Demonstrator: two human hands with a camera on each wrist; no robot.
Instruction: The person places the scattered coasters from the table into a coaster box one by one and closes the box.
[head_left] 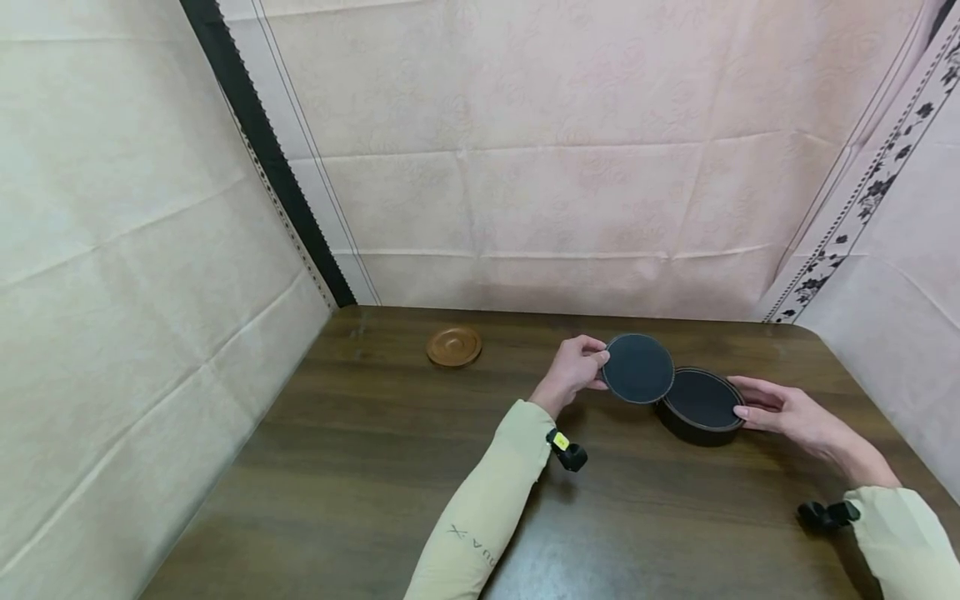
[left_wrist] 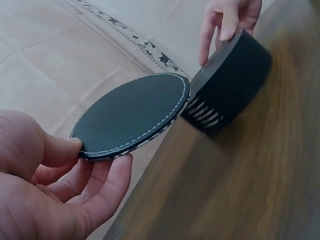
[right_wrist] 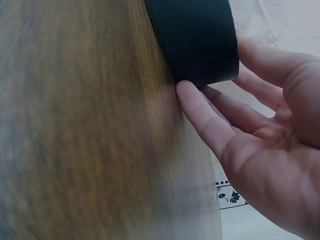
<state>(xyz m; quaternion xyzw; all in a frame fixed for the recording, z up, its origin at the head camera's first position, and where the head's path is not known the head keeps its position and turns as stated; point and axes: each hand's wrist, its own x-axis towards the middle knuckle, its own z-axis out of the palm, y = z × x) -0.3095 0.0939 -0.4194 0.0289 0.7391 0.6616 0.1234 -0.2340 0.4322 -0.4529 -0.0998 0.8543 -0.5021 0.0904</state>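
My left hand (head_left: 572, 372) pinches a round black coaster (head_left: 638, 368) by its left edge, thumb on top and fingers beneath. White stitching runs round the rim of this coaster in the left wrist view. Close to its right side stands a round black coaster holder (head_left: 697, 430) on the table, with a dark disc (head_left: 703, 397) inside. A row of pale slanted stripes (left_wrist: 204, 114) shows on the holder's side. My right hand (head_left: 798, 421) holds the holder from the right, its thumb at the upper rim and its fingers against the side.
A round brown disc with raised rings (head_left: 453, 346) lies toward the back left of the wooden table (head_left: 360, 467). Pale cloth (head_left: 570, 200) hangs behind the table and along both sides.
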